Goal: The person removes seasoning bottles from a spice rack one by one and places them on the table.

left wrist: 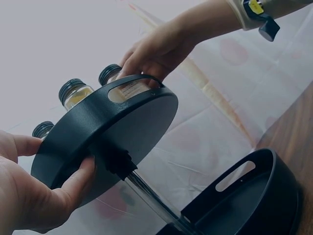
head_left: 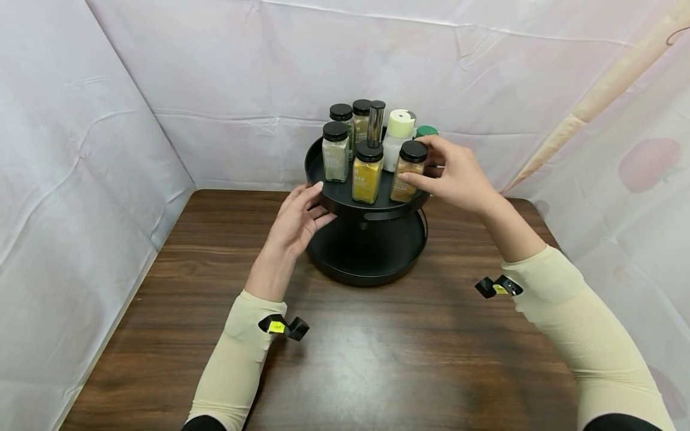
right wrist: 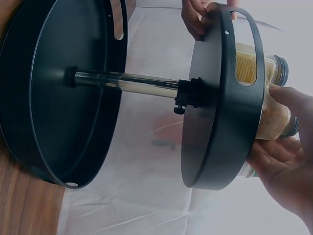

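A black two-tier turntable rack stands on the table, several jars on its upper tray. My left hand holds that tray's left edge, fingers and thumb on either side of the wall, as the left wrist view shows. At the tray's front right, my right hand grips a black-lidded spice jar with brownish contents between thumb and fingers. This jar is upright, its base at tray level. To its left are a yellow spice jar and a pale spice jar.
Behind these stand two more black-lidded jars, a pale-green-capped white bottle and a green lid. A metal post joins the two tiers. White sheeting hangs behind the wooden table.
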`<state>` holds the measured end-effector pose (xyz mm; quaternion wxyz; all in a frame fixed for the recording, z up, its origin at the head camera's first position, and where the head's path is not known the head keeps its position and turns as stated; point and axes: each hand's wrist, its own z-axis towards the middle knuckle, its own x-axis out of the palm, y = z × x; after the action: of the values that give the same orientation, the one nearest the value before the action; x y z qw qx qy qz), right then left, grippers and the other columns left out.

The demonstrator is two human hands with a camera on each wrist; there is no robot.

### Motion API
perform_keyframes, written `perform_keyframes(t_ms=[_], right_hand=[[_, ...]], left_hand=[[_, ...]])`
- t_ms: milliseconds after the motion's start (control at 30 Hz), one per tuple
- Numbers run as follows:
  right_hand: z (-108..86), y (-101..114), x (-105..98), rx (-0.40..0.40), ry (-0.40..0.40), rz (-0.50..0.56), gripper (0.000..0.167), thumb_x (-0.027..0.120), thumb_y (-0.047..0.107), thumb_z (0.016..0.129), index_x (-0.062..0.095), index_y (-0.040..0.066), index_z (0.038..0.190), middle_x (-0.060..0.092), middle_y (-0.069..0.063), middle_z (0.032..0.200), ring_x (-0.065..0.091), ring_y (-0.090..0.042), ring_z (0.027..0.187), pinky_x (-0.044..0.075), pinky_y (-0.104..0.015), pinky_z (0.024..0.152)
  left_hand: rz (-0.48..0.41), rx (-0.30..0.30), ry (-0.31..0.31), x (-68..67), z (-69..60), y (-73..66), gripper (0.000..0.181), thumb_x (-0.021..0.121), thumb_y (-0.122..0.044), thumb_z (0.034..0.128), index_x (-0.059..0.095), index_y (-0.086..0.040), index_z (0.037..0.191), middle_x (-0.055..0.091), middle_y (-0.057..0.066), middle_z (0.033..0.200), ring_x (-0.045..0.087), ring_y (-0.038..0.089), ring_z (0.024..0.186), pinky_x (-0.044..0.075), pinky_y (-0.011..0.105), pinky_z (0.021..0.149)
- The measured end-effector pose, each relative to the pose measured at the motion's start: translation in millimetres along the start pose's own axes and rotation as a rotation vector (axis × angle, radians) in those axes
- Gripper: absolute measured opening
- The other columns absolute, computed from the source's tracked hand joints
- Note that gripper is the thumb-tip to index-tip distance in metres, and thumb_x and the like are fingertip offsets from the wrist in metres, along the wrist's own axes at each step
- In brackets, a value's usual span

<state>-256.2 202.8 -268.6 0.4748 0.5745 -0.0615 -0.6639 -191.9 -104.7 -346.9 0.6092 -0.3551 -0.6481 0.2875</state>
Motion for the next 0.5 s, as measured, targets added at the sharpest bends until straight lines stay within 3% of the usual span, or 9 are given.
perform_keyframes(t_ms=[267,500], right_hand=[[-0.6,-0.1,-0.6,0.022,-0.002,0.020,0.054,0.083,0.030,0.095,0.062,0.007,0.139,0.072,-0.008,0.123,0.071,-0.020,0.109,0.058,-0.025,0.092],[-0.1,-1.6,2.3,0.018,-0.036,0.024,0.049,0.086,0.029,0.093,0.067,0.007,0.132,0.075,-0.007,0.120,0.073,-0.018,0.107,0.056,-0.019,0.087]], left_hand=[[-0.002,0.001,0.003,0.4,0.7,0.3,0.029,0.058,-0.020,0.1100,0.047,-0.010,0.134,0.056,0.011,0.132,0.064,0.027,0.114,0.043,0.055,0.112],[-0.003,0.001,0.000,0.7,1.1,0.5,0.029,0.058,-0.020,0.1102,0.046,-0.009,0.135,0.057,0.011,0.128,0.066,0.025,0.110,0.044,0.055,0.112]])
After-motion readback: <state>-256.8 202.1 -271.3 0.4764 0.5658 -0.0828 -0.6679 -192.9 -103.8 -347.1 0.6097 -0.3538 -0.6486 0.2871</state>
